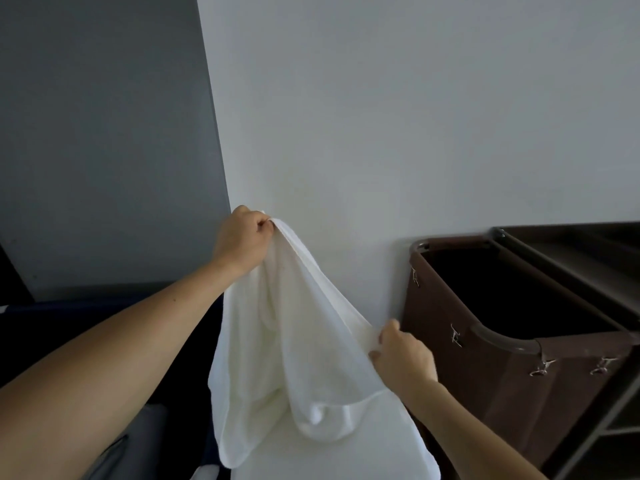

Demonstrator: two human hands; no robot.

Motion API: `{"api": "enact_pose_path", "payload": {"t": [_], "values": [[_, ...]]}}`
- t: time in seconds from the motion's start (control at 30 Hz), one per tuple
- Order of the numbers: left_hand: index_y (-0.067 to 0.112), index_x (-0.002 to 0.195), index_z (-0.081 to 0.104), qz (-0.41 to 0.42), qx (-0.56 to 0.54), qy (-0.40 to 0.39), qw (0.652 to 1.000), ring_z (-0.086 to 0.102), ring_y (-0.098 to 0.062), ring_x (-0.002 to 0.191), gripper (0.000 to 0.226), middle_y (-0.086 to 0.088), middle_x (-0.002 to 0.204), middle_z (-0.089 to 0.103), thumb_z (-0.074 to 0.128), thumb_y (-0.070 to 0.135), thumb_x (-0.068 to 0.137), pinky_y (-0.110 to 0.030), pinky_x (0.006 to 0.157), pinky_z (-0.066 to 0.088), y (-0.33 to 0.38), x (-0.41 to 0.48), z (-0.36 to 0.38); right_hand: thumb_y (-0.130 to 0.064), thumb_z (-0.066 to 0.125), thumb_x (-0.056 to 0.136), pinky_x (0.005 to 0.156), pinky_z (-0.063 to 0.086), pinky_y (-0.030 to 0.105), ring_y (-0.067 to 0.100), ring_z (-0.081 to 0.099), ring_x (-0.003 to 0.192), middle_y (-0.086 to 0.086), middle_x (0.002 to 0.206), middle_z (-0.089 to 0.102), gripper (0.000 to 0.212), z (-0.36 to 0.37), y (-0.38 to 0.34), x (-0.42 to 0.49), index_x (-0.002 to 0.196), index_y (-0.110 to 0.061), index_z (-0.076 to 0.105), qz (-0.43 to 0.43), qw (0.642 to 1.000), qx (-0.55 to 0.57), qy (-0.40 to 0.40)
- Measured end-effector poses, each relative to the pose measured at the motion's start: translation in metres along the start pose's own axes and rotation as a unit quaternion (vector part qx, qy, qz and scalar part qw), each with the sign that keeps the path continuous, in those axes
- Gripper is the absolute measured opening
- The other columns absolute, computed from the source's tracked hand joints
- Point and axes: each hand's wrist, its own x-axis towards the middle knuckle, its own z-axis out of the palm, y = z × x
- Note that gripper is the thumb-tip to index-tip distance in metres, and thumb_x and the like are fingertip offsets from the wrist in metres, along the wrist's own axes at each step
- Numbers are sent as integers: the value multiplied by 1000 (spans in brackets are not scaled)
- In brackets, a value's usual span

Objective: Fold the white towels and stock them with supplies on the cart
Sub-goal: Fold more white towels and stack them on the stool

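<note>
A white towel (277,341) hangs in the air in front of a white wall. My left hand (242,240) holds it up high, pinching one corner at the top. Lower and to the right, my right hand (403,355) grips the towel's edge. The cloth droops between both hands, and its lower part lies on a white surface (346,455) at the bottom of the view. The cart (519,344) stands to the right, a brown laundry bag on a metal frame, its inside dark.
The cart's flat top (571,251) and shelves (620,431) run off the right edge. A grey wall panel (104,133) fills the left, with dark furniture (104,306) below it. A grey cushion-like shape (138,441) sits at the lower left.
</note>
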Motion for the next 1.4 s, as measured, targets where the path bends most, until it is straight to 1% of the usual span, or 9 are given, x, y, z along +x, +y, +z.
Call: {"api": "enact_pose_path", "payload": {"t": [0.2, 0.43, 0.57, 0.83, 1.0, 1.17, 1.27, 1.33, 1.4], "values": [[3, 91, 72, 14, 45, -6, 999, 56, -30, 81, 26, -15, 98, 56, 51, 16, 98, -32, 73, 42, -15, 2, -2, -34, 56, 92, 60, 29, 27, 2, 33, 60, -13, 68, 43, 16, -16, 36, 5, 107, -34, 51, 2, 997, -31, 65], [1, 96, 72, -20, 70, -12, 997, 56, -34, 88, 28, -19, 107, 58, 49, 16, 99, -36, 79, 45, -24, 14, -5, -61, 41, 96, 71, 35, 13, -6, 49, 78, -21, 93, 60, 29, -20, 64, -17, 112, -39, 51, -220, 975, 24, -12], [-2, 99, 72, -15, 95, -35, 995, 59, -39, 94, 29, -21, 106, 59, 49, 16, 99, -41, 85, 48, -32, 12, -2, -34, 69, 91, 78, 52, 25, 2, 52, 86, -12, 92, 65, 18, -24, 72, -17, 95, -19, 77, -258, 957, 86, 102], [2, 94, 73, -25, 99, -47, 994, 57, -37, 90, 28, -20, 103, 58, 50, 18, 99, -41, 83, 49, -41, 8, -5, -48, 60, 93, 100, 39, 21, 1, 36, 123, -26, 135, 41, 27, -35, 72, -7, 87, -27, 76, -216, 974, 22, 67], [2, 91, 71, -35, 113, -48, 992, 58, -38, 90, 29, -20, 103, 58, 49, 18, 99, -43, 83, 49, -49, 7, -11, -28, 75, 83, 59, 44, 3, -4, 64, 71, -18, 78, 68, 9, -39, 65, -8, 81, -19, 76, -126, 955, 243, 112], [5, 94, 73, -32, 102, -52, 993, 59, -38, 93, 27, -17, 103, 59, 51, 19, 100, -41, 83, 49, -50, 4, -13, -17, 78, 84, 58, 46, 6, 3, 65, 68, -8, 74, 68, 32, -53, 59, -2, 108, -29, 62, -21, 921, 358, 151], [3, 93, 72, -8, 75, -42, 996, 60, -36, 90, 26, -15, 100, 59, 53, 19, 99, -41, 83, 49, -45, 11, -16, -22, 75, 87, 50, 43, 10, 5, 62, 59, -7, 67, 69, 4, -71, 60, 8, 84, -20, 74, 15, 937, 338, 85], [-1, 84, 71, -7, 47, -34, 998, 58, -33, 81, 29, -14, 91, 59, 54, 17, 98, -38, 79, 48, -40, 23, -19, -29, 81, 79, 48, 46, 16, 12, 59, 54, 0, 64, 69, 13, -91, 68, 10, 75, -17, 77, -14, 883, 466, 48], [-1, 67, 61, -43, 8, -38, 998, 46, -25, 67, 32, -15, 72, 49, 55, 14, 95, -33, 68, 39, -40, 38, -21, -33, 86, 71, 55, 54, 26, 20, 66, 63, 9, 74, 71, 28, -114, 79, 13, 84, -10, 77, -36, 754, 654, 48]]}}
